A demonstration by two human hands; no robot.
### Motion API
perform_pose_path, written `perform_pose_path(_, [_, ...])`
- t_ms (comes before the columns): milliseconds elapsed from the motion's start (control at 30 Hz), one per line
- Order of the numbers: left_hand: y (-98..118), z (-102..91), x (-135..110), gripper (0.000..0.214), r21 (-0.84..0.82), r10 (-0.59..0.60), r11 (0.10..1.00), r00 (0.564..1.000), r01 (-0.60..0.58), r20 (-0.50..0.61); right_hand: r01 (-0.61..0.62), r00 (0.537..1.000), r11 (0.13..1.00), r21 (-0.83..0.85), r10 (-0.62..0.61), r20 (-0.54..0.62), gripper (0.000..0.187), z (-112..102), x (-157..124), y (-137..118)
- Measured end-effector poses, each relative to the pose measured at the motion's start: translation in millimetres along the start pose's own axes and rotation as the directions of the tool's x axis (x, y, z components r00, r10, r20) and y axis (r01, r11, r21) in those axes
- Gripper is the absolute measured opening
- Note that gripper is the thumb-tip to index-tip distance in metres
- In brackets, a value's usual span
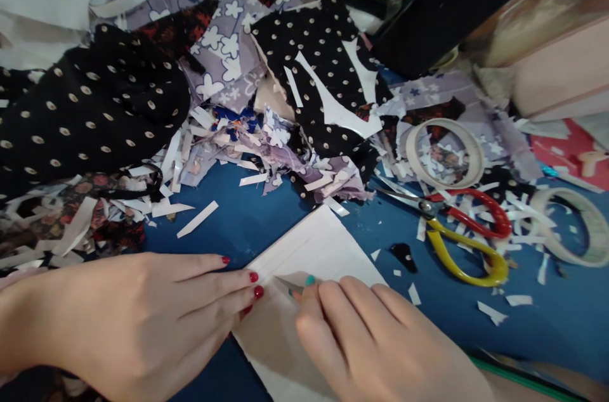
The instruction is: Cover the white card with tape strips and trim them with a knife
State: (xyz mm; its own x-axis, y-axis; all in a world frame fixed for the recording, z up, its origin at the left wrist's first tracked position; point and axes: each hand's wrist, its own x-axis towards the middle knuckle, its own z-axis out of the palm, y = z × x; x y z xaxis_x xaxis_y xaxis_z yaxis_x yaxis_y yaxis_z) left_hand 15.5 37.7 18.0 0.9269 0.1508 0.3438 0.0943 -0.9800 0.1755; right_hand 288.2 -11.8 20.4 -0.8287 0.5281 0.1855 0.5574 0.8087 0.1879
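Note:
A white paper piece lies on the blue table near the front edge. My left hand rests flat with its fingers stretched out, the red-nailed fingertips pressing on the paper's left corner. My right hand has its fingers curled together and pinches a small lifted flap of the paper's top layer between thumb and forefinger. Both hands meet at the same spot on the paper.
Red-and-yellow scissors lie to the right, with two tape rolls behind them. Black dotted fabric, purple floral scraps and white paper strips are heaped across the back.

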Motion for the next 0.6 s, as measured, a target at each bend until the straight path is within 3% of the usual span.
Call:
perform_pose_path(133, [0.7, -1.1, 0.0, 0.042, -0.002, 0.004, 1.0, 1.0, -0.004, 0.007, 0.012, 0.996, 1.0, 0.013, -0.013, 0.088, 0.009, -4.5, -0.1, 2.0])
perform_pose_path(367, [1.9, -1.4, -4.1, 0.034, -0.002, 0.023, 1.0, 0.999, -0.023, 0.043, -0.069, 0.995, 0.998, 0.009, 0.068, 0.07, 0.012, -2.6, -3.3, -4.9])
perform_pose_path(600, [7.0, -0.3, -4.4, 0.043, 0.006, -0.014, 1.0, 1.0, 0.014, 0.017, -0.116, 0.989, 0.993, 0.018, 0.113, 0.096, 0.011, -5.1, -5.7, -9.9])
